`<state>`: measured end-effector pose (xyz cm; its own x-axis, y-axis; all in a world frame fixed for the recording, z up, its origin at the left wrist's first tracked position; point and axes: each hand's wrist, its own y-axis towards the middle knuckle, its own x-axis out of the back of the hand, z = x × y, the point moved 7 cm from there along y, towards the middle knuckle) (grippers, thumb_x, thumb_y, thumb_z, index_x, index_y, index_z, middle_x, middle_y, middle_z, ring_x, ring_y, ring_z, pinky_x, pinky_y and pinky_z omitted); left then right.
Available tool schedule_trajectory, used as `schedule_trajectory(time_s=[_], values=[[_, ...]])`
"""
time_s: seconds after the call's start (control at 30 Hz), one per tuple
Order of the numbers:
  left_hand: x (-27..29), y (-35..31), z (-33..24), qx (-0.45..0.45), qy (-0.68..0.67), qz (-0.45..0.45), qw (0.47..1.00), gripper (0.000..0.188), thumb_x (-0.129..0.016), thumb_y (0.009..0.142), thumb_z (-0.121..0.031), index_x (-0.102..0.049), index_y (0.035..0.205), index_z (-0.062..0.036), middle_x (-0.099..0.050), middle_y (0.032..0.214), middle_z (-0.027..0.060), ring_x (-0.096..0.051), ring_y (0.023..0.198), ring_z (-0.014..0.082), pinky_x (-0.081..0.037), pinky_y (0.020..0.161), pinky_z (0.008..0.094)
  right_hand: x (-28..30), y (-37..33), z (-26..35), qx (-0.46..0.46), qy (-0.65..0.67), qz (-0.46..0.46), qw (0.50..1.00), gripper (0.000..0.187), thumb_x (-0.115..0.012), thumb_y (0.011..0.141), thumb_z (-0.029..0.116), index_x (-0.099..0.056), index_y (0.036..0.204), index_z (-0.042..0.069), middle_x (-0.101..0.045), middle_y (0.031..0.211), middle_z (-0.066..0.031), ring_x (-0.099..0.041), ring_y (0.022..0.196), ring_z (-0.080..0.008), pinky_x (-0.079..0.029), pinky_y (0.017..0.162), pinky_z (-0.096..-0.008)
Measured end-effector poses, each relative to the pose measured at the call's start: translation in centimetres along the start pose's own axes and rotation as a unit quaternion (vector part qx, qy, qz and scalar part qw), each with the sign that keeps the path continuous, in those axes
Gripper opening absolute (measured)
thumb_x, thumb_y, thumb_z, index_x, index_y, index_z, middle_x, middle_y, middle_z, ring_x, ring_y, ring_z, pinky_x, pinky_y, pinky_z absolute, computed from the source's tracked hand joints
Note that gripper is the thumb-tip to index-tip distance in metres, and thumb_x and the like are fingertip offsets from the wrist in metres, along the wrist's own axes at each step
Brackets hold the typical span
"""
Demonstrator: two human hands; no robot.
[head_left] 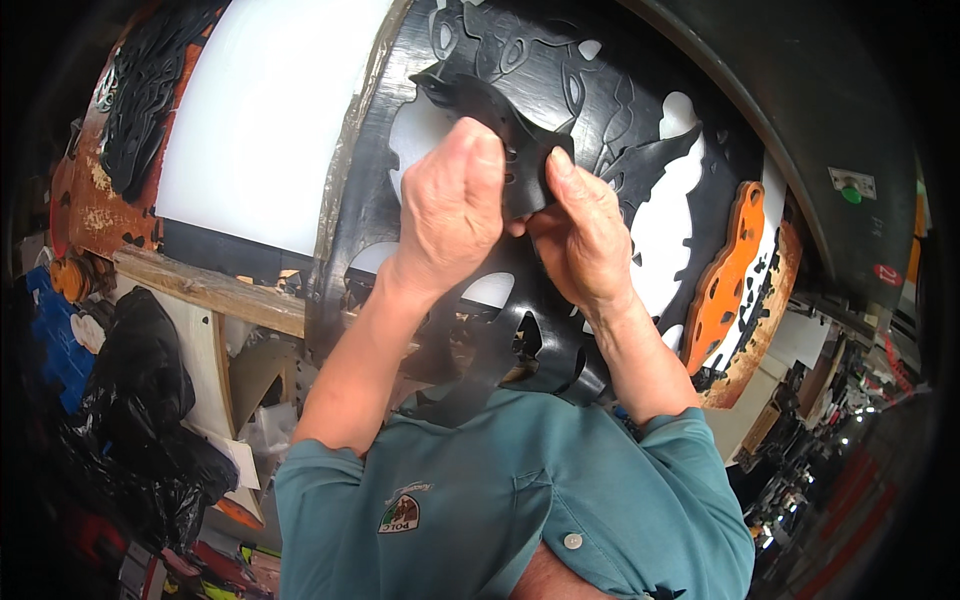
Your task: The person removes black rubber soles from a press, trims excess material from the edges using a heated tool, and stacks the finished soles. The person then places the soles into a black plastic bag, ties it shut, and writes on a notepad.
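Both hands are raised over the table, gripping a curved black piece cut from sheet, with small slots along it. My left hand is closed like a fist on its near left side. My right hand pinches its right edge, thumb on top, other fingers partly hidden underneath. Beneath them spreads a large black sheet, leather or rubber, I cannot tell which. It is full of cut-out openings, and its near end hangs over the table edge toward my shirt.
An orange cutting die lies right of the sheet. White board covers the left side, with a pile of black cut pieces beyond it. A dark machine beam crosses the upper right. Below left hangs a black plastic bag.
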<state>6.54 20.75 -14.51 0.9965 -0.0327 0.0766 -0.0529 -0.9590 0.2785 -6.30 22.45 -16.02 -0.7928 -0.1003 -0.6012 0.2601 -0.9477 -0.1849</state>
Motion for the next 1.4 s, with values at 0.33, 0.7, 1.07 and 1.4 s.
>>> schedule_trajectory(time_s=[0.33,0.7,1.07,1.4], values=[[11.7,-1.2,5.0,0.176,-0.127,-0.353,0.910,0.031,-0.049,0.113,-0.032,-0.056,0.099,-0.0050,-0.046,0.073,-0.0035,-0.044,0.061,0.0054,-0.038,0.052,0.0195,11.8,-2.1,6.4,0.130,0.154,-0.164,0.966,0.019,-0.060,0.107,0.024,-0.068,0.105,0.006,-0.073,0.101,-0.0085,-0.069,0.088,-0.0181,-0.053,0.073,-0.0336],[10.0,-2.5,2.4,0.247,-0.033,-0.200,0.947,0.030,-0.054,0.111,-0.024,-0.059,0.117,0.0056,-0.069,0.102,0.0125,-0.063,0.084,0.0157,-0.052,0.075,0.0284,17.4,-12.8,21.9,0.394,-0.239,-0.276,0.844,0.017,-0.066,0.103,0.013,-0.072,0.111,-0.002,-0.076,0.103,-0.0145,-0.074,0.090,-0.0200,-0.062,0.088,-0.0342],[-1.8,-12.1,-0.5,0.434,-0.132,0.107,0.885,0.041,-0.056,0.108,-0.016,-0.056,0.141,0.0095,-0.066,0.138,0.0163,-0.064,0.125,0.0201,-0.049,0.105,0.0312,4.8,-9.2,3.6,0.335,-0.677,0.047,0.654,0.040,-0.083,0.069,0.000,-0.071,0.107,0.001,-0.065,0.093,-0.0071,-0.059,0.078,-0.0269,-0.053,0.065,-0.0358],[-3.5,-11.5,-1.6,0.367,-0.052,0.145,0.918,0.044,-0.050,0.110,-0.019,-0.053,0.146,0.0075,-0.067,0.139,0.0140,-0.061,0.118,0.0133,-0.047,0.100,0.0258,5.2,-10.6,2.7,0.289,-0.705,0.105,0.639,0.053,-0.089,0.071,0.023,-0.068,0.114,-0.001,-0.063,0.098,-0.0098,-0.056,0.083,-0.0274,-0.051,0.067,-0.0357]])
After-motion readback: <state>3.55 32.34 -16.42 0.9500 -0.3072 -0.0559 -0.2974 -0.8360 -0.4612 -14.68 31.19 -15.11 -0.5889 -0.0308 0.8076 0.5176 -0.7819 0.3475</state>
